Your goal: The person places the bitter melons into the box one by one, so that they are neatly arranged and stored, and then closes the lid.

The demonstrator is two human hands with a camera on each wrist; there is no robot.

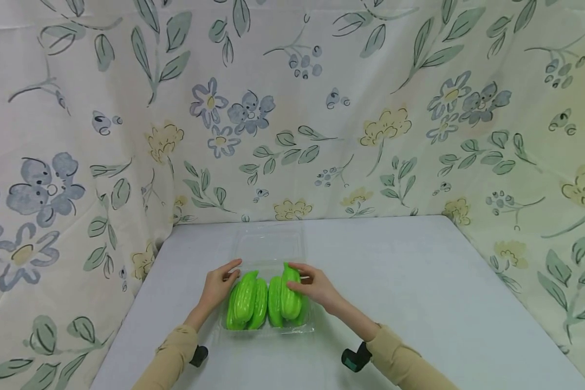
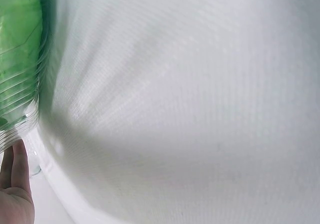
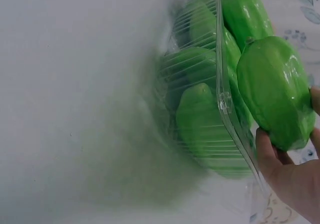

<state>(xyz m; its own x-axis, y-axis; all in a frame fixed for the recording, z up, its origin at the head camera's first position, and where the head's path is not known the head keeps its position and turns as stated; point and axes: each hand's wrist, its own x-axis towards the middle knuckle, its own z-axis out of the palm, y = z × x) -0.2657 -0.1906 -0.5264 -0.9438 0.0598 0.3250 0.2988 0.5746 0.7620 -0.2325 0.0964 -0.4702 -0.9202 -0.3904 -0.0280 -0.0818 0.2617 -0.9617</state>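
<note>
A clear plastic box (image 1: 299,331) holds several shiny, bright green ribbed gourds (image 1: 246,298), set in two groups side by side. My right hand (image 1: 317,286) grips one green gourd (image 1: 291,303) on top of the right group, fingers at its far end and thumb along its side. In the right wrist view this gourd (image 3: 274,89) sits above the box's rim. At the far left of the box is my left hand (image 1: 218,286), fingertips right at the rim. Straight fingers of that hand (image 2: 19,171) show against the ribbed wall in the left wrist view.
The clear lid (image 1: 269,244) lies flipped back behind the box. Under everything spreads a white table (image 1: 395,281). A flowered cloth (image 1: 292,108) hangs along its back and sides. Dark devices (image 1: 355,358) sit by both wrists.
</note>
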